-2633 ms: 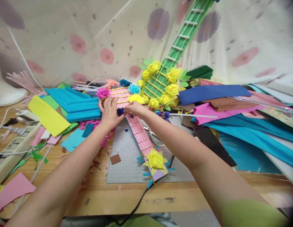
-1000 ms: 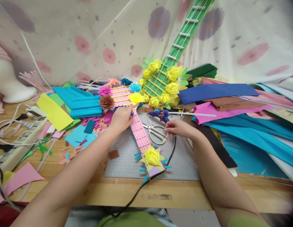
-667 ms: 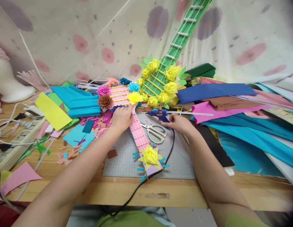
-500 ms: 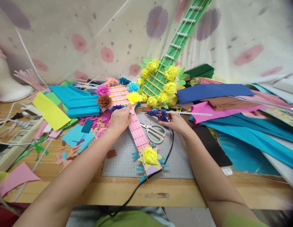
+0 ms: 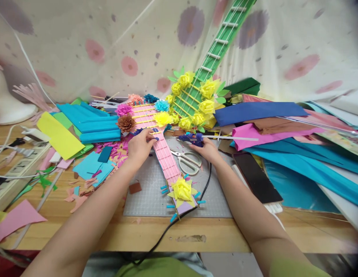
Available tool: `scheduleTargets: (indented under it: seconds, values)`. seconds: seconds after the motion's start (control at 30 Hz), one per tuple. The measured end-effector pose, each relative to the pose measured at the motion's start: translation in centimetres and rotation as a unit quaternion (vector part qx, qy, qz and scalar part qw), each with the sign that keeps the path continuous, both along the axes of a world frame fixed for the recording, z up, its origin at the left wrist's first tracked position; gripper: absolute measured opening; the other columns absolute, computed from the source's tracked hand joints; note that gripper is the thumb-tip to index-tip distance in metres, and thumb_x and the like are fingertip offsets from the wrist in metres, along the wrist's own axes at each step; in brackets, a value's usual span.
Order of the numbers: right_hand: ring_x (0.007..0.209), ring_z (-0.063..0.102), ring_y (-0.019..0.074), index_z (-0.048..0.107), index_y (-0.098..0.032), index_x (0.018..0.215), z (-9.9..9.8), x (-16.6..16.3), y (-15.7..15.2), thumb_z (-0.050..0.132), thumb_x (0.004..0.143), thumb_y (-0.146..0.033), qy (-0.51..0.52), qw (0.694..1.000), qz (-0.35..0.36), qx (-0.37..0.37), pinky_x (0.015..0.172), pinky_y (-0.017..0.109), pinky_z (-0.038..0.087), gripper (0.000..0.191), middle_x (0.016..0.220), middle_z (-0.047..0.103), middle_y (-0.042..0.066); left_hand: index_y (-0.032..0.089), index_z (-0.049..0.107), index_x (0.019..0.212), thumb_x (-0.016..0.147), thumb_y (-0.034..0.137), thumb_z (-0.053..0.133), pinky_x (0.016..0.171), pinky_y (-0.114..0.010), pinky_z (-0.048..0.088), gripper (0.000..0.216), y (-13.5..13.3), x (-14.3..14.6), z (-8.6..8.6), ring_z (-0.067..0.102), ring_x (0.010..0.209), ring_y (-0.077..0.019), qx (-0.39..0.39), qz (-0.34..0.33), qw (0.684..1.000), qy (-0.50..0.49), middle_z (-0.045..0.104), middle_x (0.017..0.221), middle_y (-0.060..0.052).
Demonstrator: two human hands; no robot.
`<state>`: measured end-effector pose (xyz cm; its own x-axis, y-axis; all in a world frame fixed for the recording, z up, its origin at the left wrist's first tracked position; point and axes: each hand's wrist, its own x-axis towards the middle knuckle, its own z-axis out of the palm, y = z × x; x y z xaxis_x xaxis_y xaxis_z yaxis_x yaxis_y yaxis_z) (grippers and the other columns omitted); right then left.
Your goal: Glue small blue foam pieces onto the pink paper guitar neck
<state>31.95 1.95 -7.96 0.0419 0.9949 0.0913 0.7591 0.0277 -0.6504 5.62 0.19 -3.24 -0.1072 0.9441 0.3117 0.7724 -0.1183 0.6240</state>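
A pink paper guitar [image 5: 164,154] with paper flowers lies across the grey cutting mat [image 5: 144,196]. My left hand [image 5: 140,145] rests on its neck and pinches a small dark blue paper flower [image 5: 138,131] at the body's lower edge. My right hand [image 5: 206,148] closes around the handle of a blue glue gun [image 5: 190,137], which lies on the table with a white glue stick [image 5: 231,138] poking out to the right. White-handled scissors [image 5: 188,161] lie between my hands. A yellow flower [image 5: 181,189] sits on the guitar's head.
A green paper guitar [image 5: 208,65] with yellow flowers leans against the flowered cloth behind. Stacks of coloured paper [image 5: 283,127] fill the right side, blue and yellow sheets [image 5: 86,123] the left. A power strip [image 5: 14,177] and cords lie far left. A black cable [image 5: 167,231] runs over the table's front edge.
My right hand left the pink guitar, moved right past the scissors and closed on the glue gun handle. My left hand stayed at the dark blue flower.
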Motion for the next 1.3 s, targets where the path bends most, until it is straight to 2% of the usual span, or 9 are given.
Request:
scheduleTargets:
  seconds: [0.23, 0.33, 0.47, 0.57, 0.77, 0.93, 1.0, 1.13, 1.3]
  values:
    - [0.083, 0.060, 0.0233, 0.067, -0.014, 0.095, -0.6, -0.3, 0.0, 0.060, 0.070, -0.055, 0.034, 0.999, -0.015, -0.010, 0.073, 0.032, 0.044, 0.048, 0.092, 0.068, 0.011, 0.019, 0.067, 0.087, 0.066, 0.025, 0.068, 0.067, -0.031, 0.051, 0.022, -0.2, -0.3, -1.5, 0.064, 0.067, -0.0166, 0.011, -0.006, 0.964, -0.266, 0.070, 0.079, -0.003]
    - [0.082, 0.061, 0.0239, 0.067, -0.015, 0.097, -0.8, -0.3, 0.0, 0.061, 0.069, -0.056, 0.060, 0.998, -0.022, -0.006, 0.072, 0.033, 0.045, 0.050, 0.091, 0.069, 0.010, 0.018, 0.068, 0.083, 0.067, 0.028, 0.066, 0.068, -0.033, 0.053, 0.019, -0.2, -0.1, -2.7, 0.064, 0.066, -0.0164, 0.018, -0.016, 0.944, -0.328, 0.069, 0.078, -0.004]
    - [0.080, 0.062, 0.0242, 0.068, -0.014, 0.093, -1.1, -0.4, 0.1, 0.062, 0.066, -0.055, 0.094, 0.995, -0.034, -0.012, 0.072, 0.034, 0.046, 0.050, 0.087, 0.070, 0.009, 0.018, 0.069, 0.076, 0.066, 0.030, 0.066, 0.080, -0.034, 0.052, 0.016, -0.4, 0.0, -3.9, 0.063, 0.083, -0.0175, 0.082, -0.013, 0.952, -0.295, 0.067, 0.086, -0.005]
    - [0.080, 0.063, 0.0242, 0.068, -0.013, 0.094, -1.1, -0.4, 0.1, 0.064, 0.064, -0.056, 0.129, 0.991, -0.040, -0.004, 0.072, 0.034, 0.046, 0.052, 0.088, 0.070, 0.010, 0.017, 0.067, 0.072, 0.065, 0.029, 0.066, 0.080, -0.034, 0.053, 0.014, -0.7, -0.2, -4.3, 0.062, 0.086, -0.0174, 0.106, -0.018, 0.950, -0.293, 0.064, 0.085, -0.006]
    - [0.082, 0.063, 0.0252, 0.069, -0.011, 0.093, -0.6, -0.5, 0.1, 0.066, 0.061, -0.051, 0.204, 0.977, -0.065, 0.009, 0.075, 0.035, 0.047, 0.051, 0.087, 0.071, 0.010, 0.016, 0.064, 0.075, 0.068, 0.035, 0.066, 0.073, -0.033, 0.056, 0.021, -1.2, -0.4, -4.4, 0.061, 0.085, -0.0167, 0.066, -0.048, 0.926, -0.369, 0.058, 0.094, -0.007]
    - [0.080, 0.063, 0.0242, 0.069, -0.010, 0.092, -0.7, -0.5, 0.2, 0.066, 0.060, -0.054, 0.234, 0.969, -0.080, 0.025, 0.074, 0.035, 0.047, 0.055, 0.087, 0.071, 0.010, 0.017, 0.064, 0.080, 0.068, 0.031, 0.067, 0.080, -0.034, 0.054, 0.019, -1.0, -0.7, -5.2, 0.062, 0.085, -0.0168, 0.069, -0.038, 0.948, -0.307, 0.062, 0.088, -0.005]
    - [0.076, 0.062, 0.0233, 0.069, -0.010, 0.089, -0.9, -0.4, 0.3, 0.067, 0.058, -0.056, 0.233, 0.968, -0.086, 0.025, 0.071, 0.034, 0.047, 0.056, 0.084, 0.070, 0.011, 0.017, 0.062, 0.088, 0.068, 0.028, 0.067, 0.080, -0.033, 0.054, 0.023, -1.0, -0.7, -5.4, 0.064, 0.085, -0.0164, 0.060, -0.037, 0.943, -0.325, 0.064, 0.093, -0.006]
    - [0.071, 0.060, 0.0214, 0.069, -0.011, 0.084, -0.8, -0.5, 0.3, 0.068, 0.056, -0.059, 0.254, 0.963, -0.085, 0.029, 0.065, 0.033, 0.047, 0.056, 0.081, 0.069, 0.011, 0.019, 0.057, 0.100, 0.064, 0.022, 0.070, 0.072, -0.029, 0.056, 0.038, -1.3, -0.6, -4.9, 0.066, 0.080, -0.0146, 0.052, -0.013, 0.925, -0.375, 0.064, 0.105, -0.008]
    - [0.067, 0.058, 0.0184, 0.068, -0.012, 0.085, -0.1, -1.2, -0.2, 0.068, 0.056, -0.057, 0.290, 0.954, -0.071, 0.031, 0.061, 0.031, 0.047, 0.053, 0.080, 0.068, 0.010, 0.018, 0.060, 0.098, 0.060, 0.024, 0.073, 0.071, -0.032, 0.056, 0.041, -1.4, -0.4, -4.3, 0.067, 0.079, -0.0173, 0.031, -0.005, 0.918, -0.394, 0.067, 0.098, -0.008]
